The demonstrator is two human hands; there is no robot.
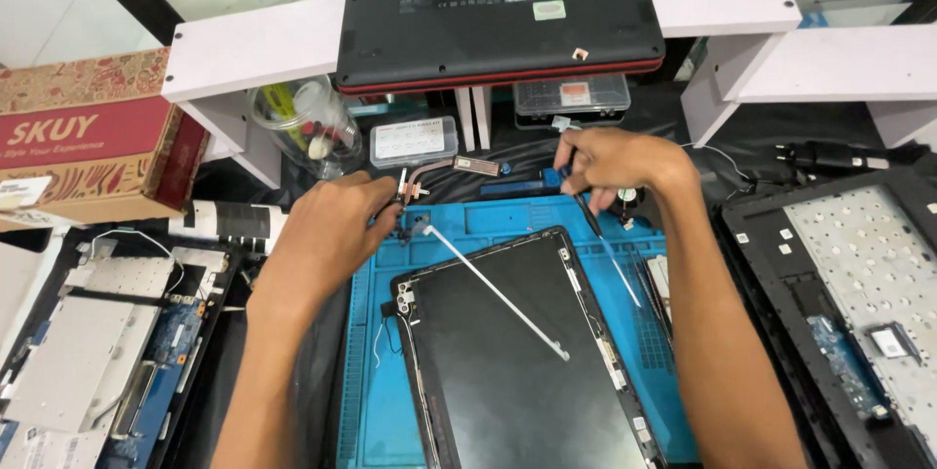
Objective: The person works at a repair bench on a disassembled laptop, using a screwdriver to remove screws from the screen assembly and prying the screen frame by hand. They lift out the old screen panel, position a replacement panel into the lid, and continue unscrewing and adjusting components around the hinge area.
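Blue mat: a blue silicone work mat (508, 220) covers the middle of the tabletop, and on it we see a bare laptop display panel (517, 352), dark and tilted, its lower end running off the near edge.
Hinge bracket: a thin silver metal strip (493, 293) lies slantwise across the upper left part of the panel, its upper end at the panel's far left corner.
Left hand: our left hand (327, 235) is over the mat's far left corner, its fingers pinched shut on the end of a copper heat pipe part (444, 168), which juts out to the right above the mat's far edge.
Right hand: our right hand (615, 162) hangs over the mat's far right corner, fingers closed on a slim screwdriver (593, 215) whose shaft points down toward the mat, just right of the panel.
Left side: an opened laptop base with a blue circuit board (166, 342) and a silver drive lies along the tabletop's left edge; behind it stands a red and brown cardboard box (88, 137).
Right side: a dark keyboard frame (849, 284), underside up, fills the near right corner.
Far edge: a closed black laptop with a red rim (498, 10) rests upside down on white shelves (254, 44); below them sit a clear plastic jar (307, 122) and two small clear parts boxes (414, 141).
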